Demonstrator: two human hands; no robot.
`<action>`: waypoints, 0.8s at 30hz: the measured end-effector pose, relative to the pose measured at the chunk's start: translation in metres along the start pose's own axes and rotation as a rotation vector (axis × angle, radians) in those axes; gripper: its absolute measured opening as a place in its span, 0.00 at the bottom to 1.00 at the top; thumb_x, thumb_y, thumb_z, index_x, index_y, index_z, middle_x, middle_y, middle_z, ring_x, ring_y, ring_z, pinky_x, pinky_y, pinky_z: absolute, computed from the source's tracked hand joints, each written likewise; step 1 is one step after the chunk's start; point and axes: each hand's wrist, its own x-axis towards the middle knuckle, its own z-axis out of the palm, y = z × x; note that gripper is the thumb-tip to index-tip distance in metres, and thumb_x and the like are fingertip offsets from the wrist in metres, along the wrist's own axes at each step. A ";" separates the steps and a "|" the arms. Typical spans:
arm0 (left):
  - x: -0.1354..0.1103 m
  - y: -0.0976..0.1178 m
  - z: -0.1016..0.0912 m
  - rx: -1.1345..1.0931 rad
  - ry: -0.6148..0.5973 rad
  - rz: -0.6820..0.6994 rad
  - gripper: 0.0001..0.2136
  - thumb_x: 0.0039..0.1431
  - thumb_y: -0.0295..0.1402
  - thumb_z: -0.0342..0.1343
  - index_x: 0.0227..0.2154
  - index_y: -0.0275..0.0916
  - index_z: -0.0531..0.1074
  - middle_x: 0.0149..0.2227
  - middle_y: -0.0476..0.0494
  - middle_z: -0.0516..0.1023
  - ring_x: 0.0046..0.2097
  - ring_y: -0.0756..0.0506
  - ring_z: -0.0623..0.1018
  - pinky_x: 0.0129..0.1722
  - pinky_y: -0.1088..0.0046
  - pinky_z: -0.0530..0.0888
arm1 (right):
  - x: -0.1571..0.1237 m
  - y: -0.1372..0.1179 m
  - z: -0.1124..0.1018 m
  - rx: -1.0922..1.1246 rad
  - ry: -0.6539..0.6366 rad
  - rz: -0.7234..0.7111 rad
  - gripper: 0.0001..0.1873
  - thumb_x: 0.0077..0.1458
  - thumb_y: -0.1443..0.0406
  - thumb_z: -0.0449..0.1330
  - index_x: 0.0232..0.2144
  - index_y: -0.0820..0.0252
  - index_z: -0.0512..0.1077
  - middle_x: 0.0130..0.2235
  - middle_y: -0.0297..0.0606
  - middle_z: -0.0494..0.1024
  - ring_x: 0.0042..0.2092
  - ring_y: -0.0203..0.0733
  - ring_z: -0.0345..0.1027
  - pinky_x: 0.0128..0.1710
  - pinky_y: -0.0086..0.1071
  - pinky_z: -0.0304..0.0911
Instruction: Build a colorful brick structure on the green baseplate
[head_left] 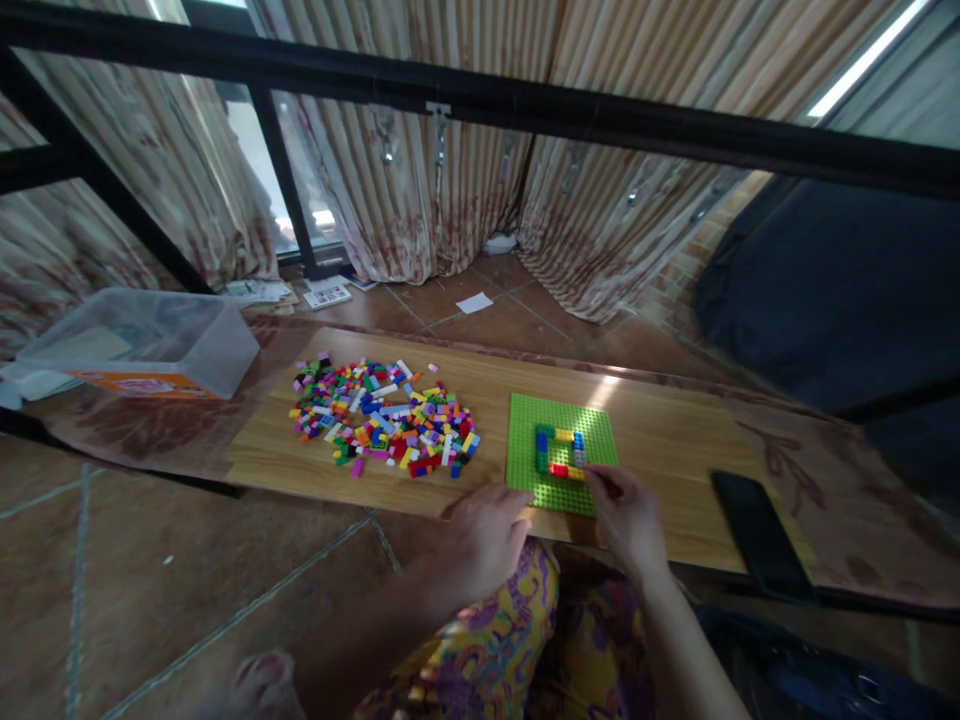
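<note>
A green studded baseplate (525, 411) lies on a wooden board. On it, toy bricks (541, 455) in blue, green, yellow and red form a small rectangular outline with bare studs in the middle. My right hand (628, 515) is at the near right corner of this outline, thumb and fingers pinched together. Whatever is between its fingertips is hidden. Slightly blurred, my left hand (489, 532) reaches to the plate's near left edge, its fingers extended and thumb apart, holding nothing visible.
Left of the plate spreads a pile of loose bricks (397, 420) in many colours. A clear plastic bin (217, 345) stands at the far left, and a black phone (757, 530) lies at the right. A dark metal rail (480, 95) crosses in front of curtains.
</note>
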 end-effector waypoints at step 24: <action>0.054 0.008 0.047 0.593 -0.022 0.063 0.20 0.65 0.26 0.43 0.59 0.41 0.63 0.47 0.38 0.70 0.49 0.39 0.68 0.48 0.60 0.67 | -0.030 0.025 0.020 0.213 0.139 0.033 0.13 0.59 0.59 0.54 0.36 0.58 0.76 0.38 0.42 0.79 0.41 0.45 0.72 0.42 0.37 0.65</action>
